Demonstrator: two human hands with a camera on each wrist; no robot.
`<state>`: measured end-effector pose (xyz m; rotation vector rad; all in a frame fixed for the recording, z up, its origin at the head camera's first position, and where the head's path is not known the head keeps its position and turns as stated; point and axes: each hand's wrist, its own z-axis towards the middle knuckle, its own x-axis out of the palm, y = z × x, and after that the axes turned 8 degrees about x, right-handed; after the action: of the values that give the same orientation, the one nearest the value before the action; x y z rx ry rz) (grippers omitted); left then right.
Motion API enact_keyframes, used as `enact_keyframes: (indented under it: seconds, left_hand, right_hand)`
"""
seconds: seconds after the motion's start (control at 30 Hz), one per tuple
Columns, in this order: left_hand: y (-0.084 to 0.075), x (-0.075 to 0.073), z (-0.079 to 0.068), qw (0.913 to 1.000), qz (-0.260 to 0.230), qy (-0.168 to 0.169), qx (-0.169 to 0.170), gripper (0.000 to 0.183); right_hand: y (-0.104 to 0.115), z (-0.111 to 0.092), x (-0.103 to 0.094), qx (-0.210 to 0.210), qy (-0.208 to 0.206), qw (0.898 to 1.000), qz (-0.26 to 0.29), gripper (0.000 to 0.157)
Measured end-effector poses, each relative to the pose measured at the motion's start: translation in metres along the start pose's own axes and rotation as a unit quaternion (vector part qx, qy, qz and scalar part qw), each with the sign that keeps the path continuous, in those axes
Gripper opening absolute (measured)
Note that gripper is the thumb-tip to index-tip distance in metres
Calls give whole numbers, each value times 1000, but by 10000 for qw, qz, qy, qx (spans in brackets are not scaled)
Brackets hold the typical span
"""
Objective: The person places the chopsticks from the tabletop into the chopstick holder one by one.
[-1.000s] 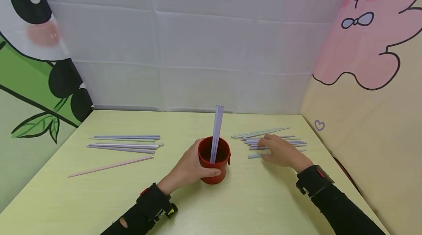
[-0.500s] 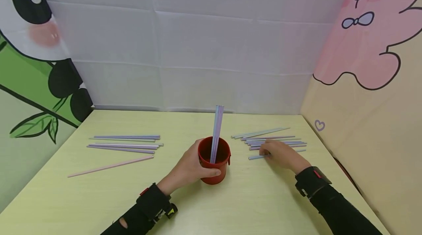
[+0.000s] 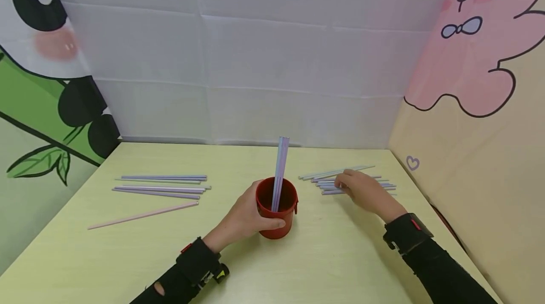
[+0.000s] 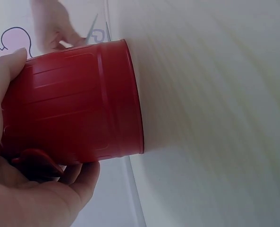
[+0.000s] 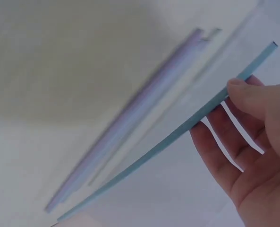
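Near the middle of the table in the head view stands a small red bucket [image 3: 288,219]. My left hand [image 3: 242,216] grips it from the left side, thumb across the front. Several pale purple and blue straws [image 3: 280,166] stick up out of the bucket, leaning slightly right. My right hand [image 3: 368,195] is over the straws [image 3: 329,192] lying on the right of the table. In the right wrist view it pinches one light blue straw [image 5: 163,144] between thumb and fingers, nearer one end, above the blurred straws behind it.
On the left of the table lie several purple, blue and white straws [image 3: 159,188], with a single pink straw [image 3: 142,215] in front of them. A white cloth [image 3: 264,72] hangs behind the table, and a cartoon-printed wall [image 3: 477,152] borders the right side.
My right hand first reached down to the front blue straw, pinched it, then raised it off the table and moved slightly back. My left hand and the bucket have stayed put.
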<state>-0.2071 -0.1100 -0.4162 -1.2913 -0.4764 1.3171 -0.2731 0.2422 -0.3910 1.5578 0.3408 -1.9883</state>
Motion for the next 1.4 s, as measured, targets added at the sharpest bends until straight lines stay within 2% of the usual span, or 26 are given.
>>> enact_keyframes:
  seconds: [0.2, 0.37, 0.5, 0.6, 0.83, 0.93, 1.07, 1.4]
  left_hand:
    - [1, 0, 0, 10000, -3, -6, 4, 90]
    - [1, 0, 0, 10000, 3, 15, 31, 90]
    - [1, -1, 0, 10000, 24, 27, 35, 91]
    - [0, -2, 0, 10000, 32, 25, 32, 91]
    - [0, -1, 0, 10000, 61, 27, 42, 92]
    - [0, -1, 1, 10000, 59, 37, 68, 92]
    - [-1, 0, 1, 9999, 67, 27, 86, 92]
    - [-1, 0, 2, 9999, -111, 27, 30, 89]
  right_hand:
    - [29, 16, -31, 43, -937, 9947, 432, 25]
    - [55, 25, -57, 111, -1754, 9772, 1188, 24]
    - [72, 31, -74, 146, -2337, 9561, 1764, 24]
    - [87, 36, -86, 218, -2582, 9378, 2309, 23]
    - [116, 49, -106, 268, -2506, 8849, 3917, 27]
    - [126, 54, -108, 203, -2385, 8687, 4336, 28]
    - [136, 59, -104, 206, -2114, 8642, 4561, 26]
    - [144, 63, -74, 583, -1436, 8764, 4559, 22]
